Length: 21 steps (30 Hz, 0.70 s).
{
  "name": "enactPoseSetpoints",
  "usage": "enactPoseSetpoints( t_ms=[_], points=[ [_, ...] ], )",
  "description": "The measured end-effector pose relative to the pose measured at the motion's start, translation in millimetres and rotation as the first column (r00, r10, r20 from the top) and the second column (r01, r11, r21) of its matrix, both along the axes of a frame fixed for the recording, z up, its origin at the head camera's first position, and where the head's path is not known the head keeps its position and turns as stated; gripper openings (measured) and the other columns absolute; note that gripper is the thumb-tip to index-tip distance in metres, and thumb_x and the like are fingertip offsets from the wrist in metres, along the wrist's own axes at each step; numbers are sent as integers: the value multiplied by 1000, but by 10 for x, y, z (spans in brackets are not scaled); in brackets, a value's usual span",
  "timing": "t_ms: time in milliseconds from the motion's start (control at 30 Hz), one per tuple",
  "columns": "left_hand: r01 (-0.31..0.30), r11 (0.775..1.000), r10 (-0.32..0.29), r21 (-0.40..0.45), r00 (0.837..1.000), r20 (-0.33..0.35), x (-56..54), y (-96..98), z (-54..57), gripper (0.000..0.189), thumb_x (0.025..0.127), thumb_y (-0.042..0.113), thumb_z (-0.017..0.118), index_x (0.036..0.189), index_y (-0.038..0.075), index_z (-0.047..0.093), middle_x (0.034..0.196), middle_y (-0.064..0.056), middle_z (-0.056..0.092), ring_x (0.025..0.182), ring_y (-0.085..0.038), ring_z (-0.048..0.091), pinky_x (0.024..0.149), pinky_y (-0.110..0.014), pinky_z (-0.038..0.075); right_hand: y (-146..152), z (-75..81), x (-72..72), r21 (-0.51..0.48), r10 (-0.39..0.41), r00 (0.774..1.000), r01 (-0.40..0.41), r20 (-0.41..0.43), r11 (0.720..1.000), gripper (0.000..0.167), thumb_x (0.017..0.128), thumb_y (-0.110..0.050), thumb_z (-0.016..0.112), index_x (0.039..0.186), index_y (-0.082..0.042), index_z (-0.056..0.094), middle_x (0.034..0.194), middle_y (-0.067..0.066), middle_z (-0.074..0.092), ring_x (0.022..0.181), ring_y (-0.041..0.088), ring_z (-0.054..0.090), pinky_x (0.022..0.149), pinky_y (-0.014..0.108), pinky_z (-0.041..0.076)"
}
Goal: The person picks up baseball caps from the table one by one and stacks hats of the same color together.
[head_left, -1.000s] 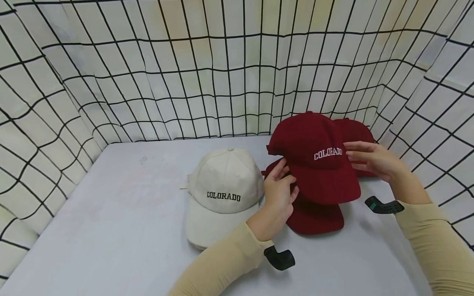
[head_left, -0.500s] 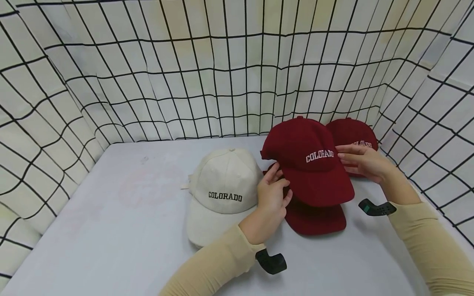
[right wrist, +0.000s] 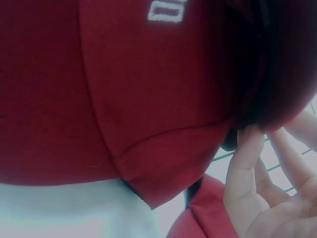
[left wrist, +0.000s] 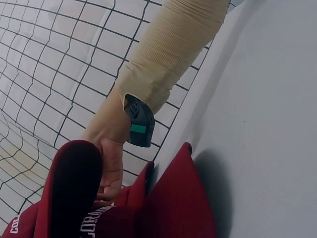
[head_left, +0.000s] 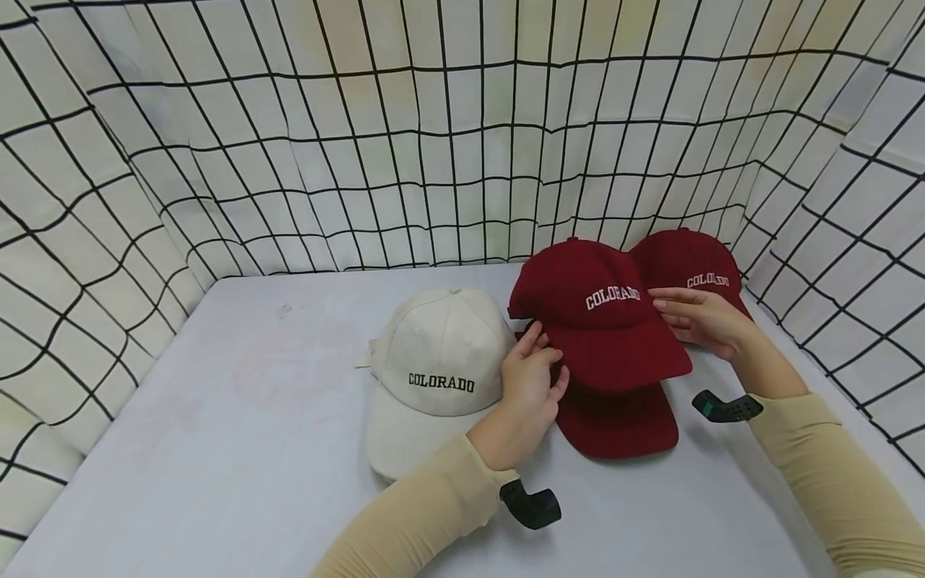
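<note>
Between my two hands is a dark red baseball cap lettered COLORADO, raised over a second red cap whose brim sticks out below it. My left hand holds the upper cap's left edge near the brim, with its fingers partly hidden under the cloth. On the other side my right hand pinches the crown; the right wrist view shows fingertips at the cap's edge. In the left wrist view, the upper cap's brim covers part of my right hand.
Left of the red caps a cream COLORADO cap lies on the white table. Behind on the right rests a third red cap. A white wall with black netting surrounds the table's back and sides.
The upper red cap has come down and left over the lower one, its brim now flatter. My right hand has moved left with it, and more of the rear red cap shows.
</note>
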<state>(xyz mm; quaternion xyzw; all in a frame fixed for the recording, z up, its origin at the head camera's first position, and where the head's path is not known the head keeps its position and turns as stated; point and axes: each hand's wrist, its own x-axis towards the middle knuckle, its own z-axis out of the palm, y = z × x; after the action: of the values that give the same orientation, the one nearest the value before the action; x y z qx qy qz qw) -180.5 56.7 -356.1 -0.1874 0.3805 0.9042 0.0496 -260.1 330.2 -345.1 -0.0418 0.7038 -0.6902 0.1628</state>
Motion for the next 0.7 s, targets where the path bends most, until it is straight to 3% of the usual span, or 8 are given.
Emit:
enactPoseSetpoints(
  t_ms=[167, 400, 700],
  points=[
    [-24, 1000, 24, -12, 1000, 8, 9, 12, -8, 63, 90, -17, 50, 149, 6, 52, 133, -10, 49, 116, -23, 48, 86, -34, 47, 6, -55, -16, -44, 0, 999, 2, 41, 999, 33, 107, -10, 53, 102, -30, 79, 100, -6, 74, 88, 9, 69, 77, 25, 59],
    [-30, 999, 31, -22, 999, 31, 13, 25, -41, 61, 92, -16, 50, 149, 5, 52, 139, -11, 48, 121, -25, 48, 90, -34, 47, 25, -147, -33, -74, 29, 999, -27, 36, 997, 36, 108, -8, 51, 102, -29, 79, 102, -6, 75, 90, 8, 70, 78, 24, 58],
    [-41, 999, 42, -23, 999, 34, 12, 44, -64, 59, 93, -15, 51, 149, 5, 52, 139, -12, 48, 124, -25, 46, 93, -37, 47, 35, -151, -45, -91, 19, 999, -14, 46, 996, 37, 108, -6, 50, 103, -29, 79, 101, -5, 75, 87, 8, 70, 76, 23, 59]
  ],
)
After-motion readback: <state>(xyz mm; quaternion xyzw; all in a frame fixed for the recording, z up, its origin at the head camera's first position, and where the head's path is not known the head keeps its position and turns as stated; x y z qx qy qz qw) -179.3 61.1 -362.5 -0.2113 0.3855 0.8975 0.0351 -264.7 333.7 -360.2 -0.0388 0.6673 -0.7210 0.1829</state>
